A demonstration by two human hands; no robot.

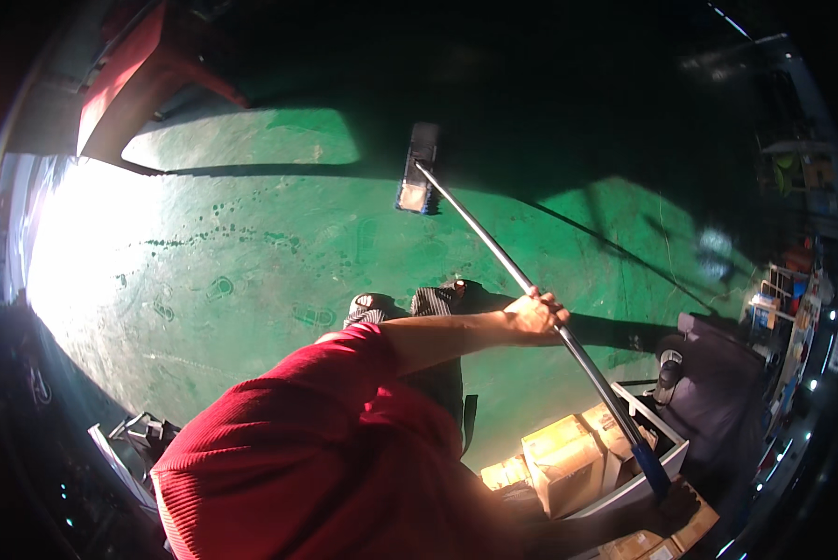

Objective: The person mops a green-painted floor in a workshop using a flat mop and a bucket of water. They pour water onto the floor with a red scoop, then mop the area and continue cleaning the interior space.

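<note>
Left hand is gripping mid-shaft, right hand is clasping the blue end of the mop, its head resting on the green floor; mopping stroke under way, steady downward pressure needed.

There is a single view, from a fisheye camera worn on the person's head and facing steeply down. It looks past a red-sleeved shoulder that fills the near lower middle onto a green floor spread well below, out to the far side. The mop head lies far, near the top centre; the mop handle runs from it down to the near right. Straight edges bend toward the dark round rim, and cardboard boxes crowd the near right edge. No second view shares the scene.
</note>
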